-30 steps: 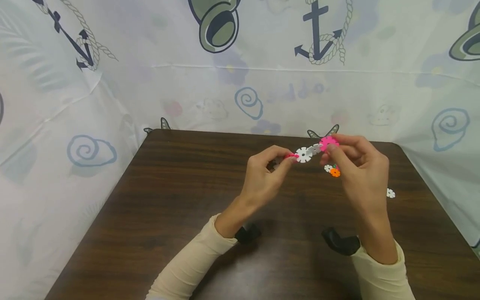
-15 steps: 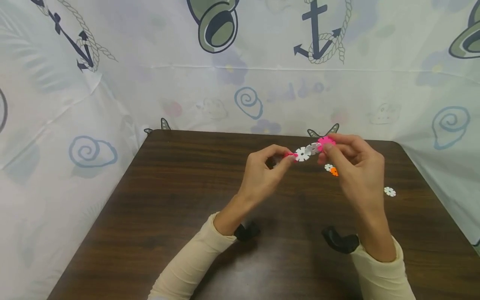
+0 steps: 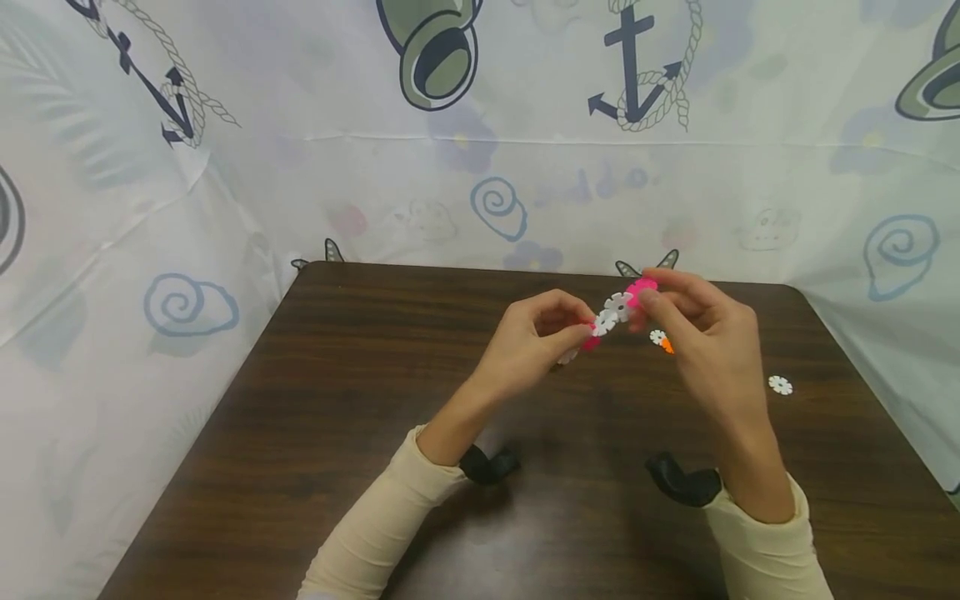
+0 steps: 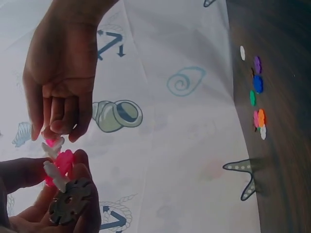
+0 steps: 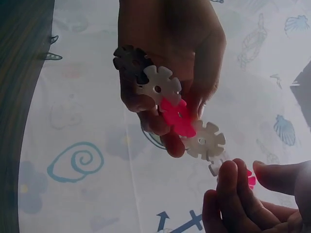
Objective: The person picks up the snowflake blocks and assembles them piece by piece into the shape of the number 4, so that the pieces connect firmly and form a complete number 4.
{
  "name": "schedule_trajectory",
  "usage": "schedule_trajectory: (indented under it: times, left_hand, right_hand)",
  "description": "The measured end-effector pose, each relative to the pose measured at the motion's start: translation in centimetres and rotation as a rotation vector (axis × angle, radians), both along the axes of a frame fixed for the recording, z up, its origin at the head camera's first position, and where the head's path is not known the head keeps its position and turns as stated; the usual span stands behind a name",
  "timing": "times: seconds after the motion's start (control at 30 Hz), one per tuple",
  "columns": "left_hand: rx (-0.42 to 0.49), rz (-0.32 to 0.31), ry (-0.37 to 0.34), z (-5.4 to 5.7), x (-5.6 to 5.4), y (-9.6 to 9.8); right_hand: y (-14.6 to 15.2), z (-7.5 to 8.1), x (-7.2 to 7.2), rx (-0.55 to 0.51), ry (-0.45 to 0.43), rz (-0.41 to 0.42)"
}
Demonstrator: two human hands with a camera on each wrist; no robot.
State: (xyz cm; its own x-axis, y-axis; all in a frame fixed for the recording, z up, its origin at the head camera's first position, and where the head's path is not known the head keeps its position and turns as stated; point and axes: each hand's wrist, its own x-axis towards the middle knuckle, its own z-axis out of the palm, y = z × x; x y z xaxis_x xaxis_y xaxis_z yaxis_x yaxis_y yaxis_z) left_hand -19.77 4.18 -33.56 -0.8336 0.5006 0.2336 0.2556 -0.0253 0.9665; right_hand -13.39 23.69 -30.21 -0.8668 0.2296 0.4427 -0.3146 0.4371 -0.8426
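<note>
A short chain of notched, flower-shaped plastic discs, white and pink with a dark one at one end, hangs in the air between both hands. My left hand (image 3: 528, 346) pinches it around a pink disc (image 5: 181, 116) partway along, and the white disc (image 5: 159, 88) and dark disc (image 5: 131, 63) stick out beyond those fingers. Two white discs (image 3: 618, 307) bridge the gap between the hands. At the other end, my right hand (image 3: 708, 350) holds a pink disc (image 3: 641, 292) between thumb and fingers, which partly cover it.
On the dark wooden table (image 3: 337, 417), a white disc (image 3: 780, 385) lies at the right. An orange disc (image 3: 668, 343) and another white one (image 3: 657, 337) lie behind the right hand. The left wrist view shows blue (image 4: 258, 84), purple (image 4: 257, 64) and green discs (image 4: 252, 97). A printed curtain (image 3: 375, 192) hangs behind.
The chain now slopes more steeply, its left part lower. My right hand has shifted a little left, and the left hand has turned slightly. Both keep their hold.
</note>
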Motion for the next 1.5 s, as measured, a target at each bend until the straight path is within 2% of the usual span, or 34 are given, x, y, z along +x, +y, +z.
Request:
schedule_trajectory:
  times: [0.23, 0.4, 0.47, 0.63, 0.7, 0.8, 0.97, 1.07, 1.27, 1.5]
  left_hand:
    - [-0.033, -0.063, 0.018, 0.0, -0.4, -0.2]
    - [-0.063, -0.058, 0.015, 0.0, -0.6, -0.3]
    - [-0.073, -0.052, 0.017, 0.1, -0.7, -0.3]
    - [-0.102, -0.041, 0.029, 0.1, -0.8, -0.5]
    - [-0.111, -0.04, 0.027, 0.1, -0.9, -0.6]
    - [-0.124, -0.038, 0.018, 0.1, -0.9, -0.8]
    - [-0.134, -0.018, -0.001, 0.3, -0.8, -1.1]
    - [-0.132, -0.005, -0.016, 0.4, -0.8, -1.2]
    - [-0.131, -0.008, -0.021, 0.4, -0.8, -1.3]
    - [-0.137, -0.014, 0.021, 0.1, -1.1, -1.2]
  right_hand:
    - [0.2, -0.2, -0.1, 0.096, -0.015, 0.044]
    - [1.6, -0.2, -0.5, 0.164, -0.064, 0.084]
    - [3.1, -0.2, -0.8, 0.212, -0.105, 0.065]
    - [8.7, -1.0, -1.8, 0.283, -0.293, -0.079]
    - [11.0, -1.7, -2.4, 0.286, -0.376, -0.112]
    - [13.6, -2.8, -3.2, 0.294, -0.467, -0.117]
    - [16.9, -4.9, -4.2, 0.394, -0.602, -0.115]
    - [18.4, -6.7, -4.7, 0.445, -0.689, -0.115]
    - [20.3, -10.5, -5.8, 0.506, -0.803, -0.105]
    - [20.7, -13.0, -6.7, 0.474, -0.906, -0.114]
